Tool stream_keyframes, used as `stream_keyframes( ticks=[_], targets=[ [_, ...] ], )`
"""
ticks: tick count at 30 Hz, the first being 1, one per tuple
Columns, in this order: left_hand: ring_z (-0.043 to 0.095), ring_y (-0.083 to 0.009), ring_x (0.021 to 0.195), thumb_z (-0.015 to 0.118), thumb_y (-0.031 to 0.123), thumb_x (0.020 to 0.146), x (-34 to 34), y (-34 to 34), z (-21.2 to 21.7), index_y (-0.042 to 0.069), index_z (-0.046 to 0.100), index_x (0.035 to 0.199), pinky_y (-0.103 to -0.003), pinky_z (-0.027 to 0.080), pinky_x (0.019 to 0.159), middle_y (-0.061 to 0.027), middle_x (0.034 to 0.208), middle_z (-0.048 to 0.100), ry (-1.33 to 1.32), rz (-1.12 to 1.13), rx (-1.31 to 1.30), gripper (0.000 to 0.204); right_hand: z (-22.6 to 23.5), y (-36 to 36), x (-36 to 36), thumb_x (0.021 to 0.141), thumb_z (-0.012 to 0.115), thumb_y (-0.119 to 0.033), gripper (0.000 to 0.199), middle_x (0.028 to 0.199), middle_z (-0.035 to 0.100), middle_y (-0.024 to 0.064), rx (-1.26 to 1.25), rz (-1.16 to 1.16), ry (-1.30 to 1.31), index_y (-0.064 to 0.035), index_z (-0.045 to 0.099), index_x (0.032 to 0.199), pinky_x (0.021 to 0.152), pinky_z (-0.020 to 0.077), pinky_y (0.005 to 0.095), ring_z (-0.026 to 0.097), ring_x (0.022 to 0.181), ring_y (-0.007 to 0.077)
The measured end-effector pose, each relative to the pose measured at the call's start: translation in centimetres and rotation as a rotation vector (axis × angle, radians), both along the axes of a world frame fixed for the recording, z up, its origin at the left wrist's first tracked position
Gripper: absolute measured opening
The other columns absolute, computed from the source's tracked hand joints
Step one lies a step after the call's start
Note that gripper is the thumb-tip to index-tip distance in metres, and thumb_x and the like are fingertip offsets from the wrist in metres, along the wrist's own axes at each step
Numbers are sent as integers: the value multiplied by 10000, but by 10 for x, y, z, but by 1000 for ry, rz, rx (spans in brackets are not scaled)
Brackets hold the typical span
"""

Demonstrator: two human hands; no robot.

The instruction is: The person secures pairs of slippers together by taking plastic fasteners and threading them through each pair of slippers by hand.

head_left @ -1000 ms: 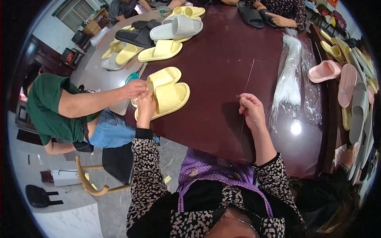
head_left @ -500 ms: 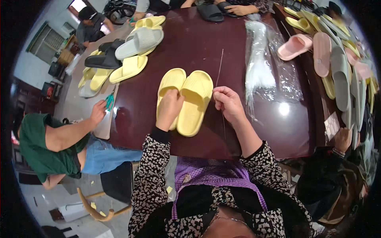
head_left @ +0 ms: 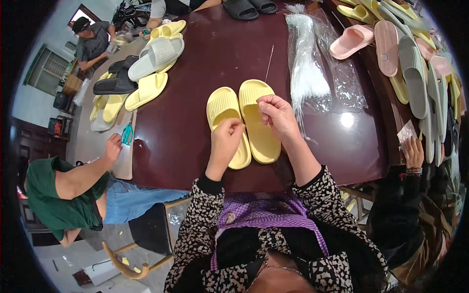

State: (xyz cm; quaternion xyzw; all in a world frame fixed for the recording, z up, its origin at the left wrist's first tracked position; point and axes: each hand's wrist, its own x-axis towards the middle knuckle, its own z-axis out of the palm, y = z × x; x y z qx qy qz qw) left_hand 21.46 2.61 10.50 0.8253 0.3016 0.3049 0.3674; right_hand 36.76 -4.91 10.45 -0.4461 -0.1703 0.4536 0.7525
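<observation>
Two yellow slide slippers lie side by side before me on the table, toes pointing away: the left slipper (head_left: 222, 101) and the right slipper (head_left: 264, 145). My left hand (head_left: 226, 146) is closed in a pinch over the left slipper's opening. Over the right slipper's strap edge, my right hand (head_left: 278, 118) pinches thumb to forefinger. What either pinch holds is too fine to make out. A thin pale strand (head_left: 269, 63) stretches away just beyond the right slipper's toe; its near end is hidden.
A bundle of white plastic strands (head_left: 307, 68) lies in clear wrap on the dark red table (head_left: 215, 53). Grey, black and yellow slippers (head_left: 156, 57) are stacked at left. More slippers (head_left: 413, 78) crowd the right. A co-worker's hand (head_left: 113, 148) is beside teal-handled snips (head_left: 127, 134).
My left hand has left the left slipper's opening and moved right. My right hand has come over the right slipper. The slippers now lie slightly apart, turned at an angle.
</observation>
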Motion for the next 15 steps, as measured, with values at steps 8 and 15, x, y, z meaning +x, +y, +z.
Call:
stream_keyframes(
  ticks=[8,15],
  targets=[
    [487,-77,484,499,96,909,-6,-54,12,-12,555,1014,-188,381,422,-99,791,629,-247,-216,-1167,161,-2,1,-4,829,614,-66,55,692,541,-17,21,6,-57,-38,600,874,504,376,192,455,552,56],
    [465,-82,446,510,82,898,-19,-54,5,1,555,974,-205,357,390,-90,763,614,-377,-285,-1498,120,-4,4,-7,832,603,-61,65,699,541,-10,-10,-1,-121,-22,599,885,515,387,201,458,562,62]
  ],
)
